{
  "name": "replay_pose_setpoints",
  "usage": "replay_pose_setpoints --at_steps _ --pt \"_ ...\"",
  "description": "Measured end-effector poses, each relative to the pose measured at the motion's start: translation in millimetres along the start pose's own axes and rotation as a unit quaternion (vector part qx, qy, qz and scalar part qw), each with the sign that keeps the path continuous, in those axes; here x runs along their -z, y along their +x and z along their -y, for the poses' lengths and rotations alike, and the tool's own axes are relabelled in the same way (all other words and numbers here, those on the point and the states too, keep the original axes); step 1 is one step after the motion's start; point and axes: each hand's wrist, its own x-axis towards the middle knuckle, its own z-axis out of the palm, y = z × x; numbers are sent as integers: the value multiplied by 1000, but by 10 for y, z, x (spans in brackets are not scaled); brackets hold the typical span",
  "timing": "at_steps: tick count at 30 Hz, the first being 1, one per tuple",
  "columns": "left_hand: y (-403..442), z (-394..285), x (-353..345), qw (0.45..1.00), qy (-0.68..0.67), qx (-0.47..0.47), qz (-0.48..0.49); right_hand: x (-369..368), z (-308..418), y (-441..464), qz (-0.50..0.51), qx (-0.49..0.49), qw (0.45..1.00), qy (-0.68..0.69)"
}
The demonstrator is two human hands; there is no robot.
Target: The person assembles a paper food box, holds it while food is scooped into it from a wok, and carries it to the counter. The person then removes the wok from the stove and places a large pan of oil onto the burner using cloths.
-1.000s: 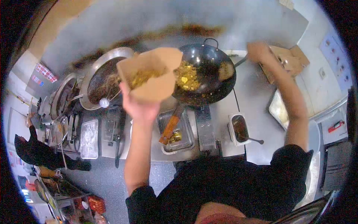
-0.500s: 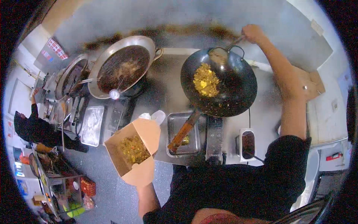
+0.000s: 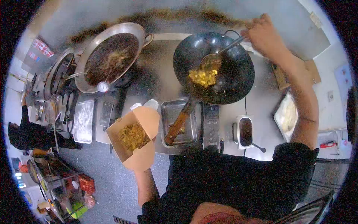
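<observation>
My right hand [image 3: 262, 36] is closed round the handle of a metal ladle [image 3: 229, 46]. The ladle's head rests in a black wok [image 3: 238, 80], against a small heap of fried rice [image 3: 203, 77] with yellow egg-like bits. The wok's wooden handle [image 3: 177, 128] points toward me over a metal tray [image 3: 193, 140]. On the left, an open cardboard takeout box [image 3: 147, 119], partly filled with similar fried rice [image 3: 133, 137], is held up off the counter. My left hand [image 3: 141, 175] supports it from below; its fingers are hidden behind the box.
A large pan of dark liquid [image 3: 112, 61] with a dial thermometer [image 3: 103, 87] stands at the left. A small metal container [image 3: 245, 131] with a spoon is right of the wok's front. Flat metal tray [image 3: 84, 121] lies left. Another person [image 3: 33, 132] works at far left.
My right hand has turned and come lower with the ladle, whose head has moved left onto the rice in the wok. The takeout box stays in my left hand. The view has shifted slightly.
</observation>
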Motion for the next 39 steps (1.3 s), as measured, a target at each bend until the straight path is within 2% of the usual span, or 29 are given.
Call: replay_pose_setpoints --at_steps 1,2,4,8,10,12,13,14,16,18,19,21,22,24,27,30,31,33,35,36,39 --pt "-10 -12 16 994 109 -24 1 116 -56 -12 123 -72 990 -4" --pt "-4 -35 79 962 267 -59 0 168 -154 -30 129 -74 989 -5" --pt "1 -87 110 928 365 -77 4 126 -436 -81 261 -144 954 42" --pt "0 -178 134 917 391 -75 4 -506 -983 -555 216 -135 967 9" --pt "18 -224 144 915 397 -73 5 -801 -1088 -931 162 -207 935 240" --pt "24 -270 142 914 399 -71 9 -1564 -1247 -1267 272 33 940 202" --pt "30 -294 133 914 401 -70 10 -1671 -990 -1335 305 -67 888 337" --pt "44 -319 137 916 396 -68 11 -1597 -692 -1359 329 -163 809 460" --pt "77 -367 122 917 394 -65 15 -820 163 -964 417 -107 827 361" --pt "92 -395 98 915 398 -63 21 -1118 574 -1206 263 -171 862 398" --pt "92 -408 80 914 399 -64 24 -1120 742 -1269 261 -170 863 397" --pt "106 -428 68 912 405 -65 29 -1038 1057 -1267 177 -261 867 385" --pt "117 -431 61 912 405 -65 31 -979 1139 -1208 174 -264 866 386" --pt "151 -431 45 909 409 -65 35 -879 1260 -1109 198 -351 843 356" --pt "225 -431 77 909 410 -57 41 -869 1399 -1046 162 -363 868 298" --pt "280 -472 183 910 409 -55 44 -935 1495 -971 157 -393 867 262" --pt "346 -449 206 894 440 -74 39 -949 1468 -973 155 -396 866 263" --pt "430 -379 196 875 473 -93 35 -977 1416 -1004 89 -394 862 307" --pt "490 13 -36 850 519 -85 32 -983 1384 -1060 97 -403 848 331" --pt "522 -40 8 882 467 -71 0 -984 1363 -1102 106 -410 833 355" --pt "679 128 39 873 486 -37 17 -940 1261 -1358 84 -424 825 363"
